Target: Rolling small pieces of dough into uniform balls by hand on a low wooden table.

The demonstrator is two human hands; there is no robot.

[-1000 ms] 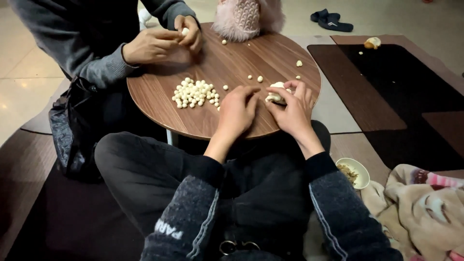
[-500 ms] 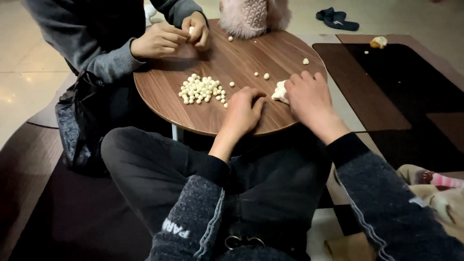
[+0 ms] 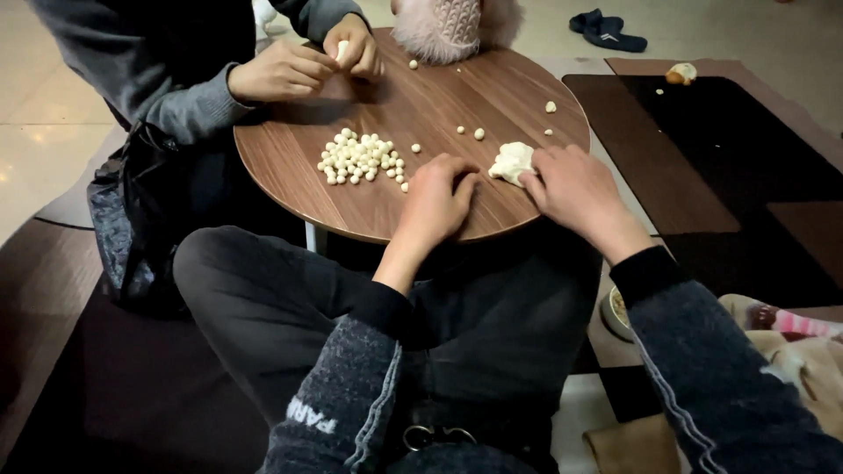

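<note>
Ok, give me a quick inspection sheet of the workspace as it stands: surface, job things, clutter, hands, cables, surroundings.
Surface: round wooden table, low, with the person's legs folded in front of it.
Job's things: pale dough lump near the right edge; pile of small dough balls left of centre; a few loose balls scattered beyond.
Clutter: pink knitted hat at the far edge.
Hands: left hand curled on the table, contents hidden; right hand touching the dough lump. Another person's hands at the far left pinch a pale piece.
Cables: nothing seen.
Surroundings: dark bag at left, slippers on the floor, small bowl under the right arm.
</note>
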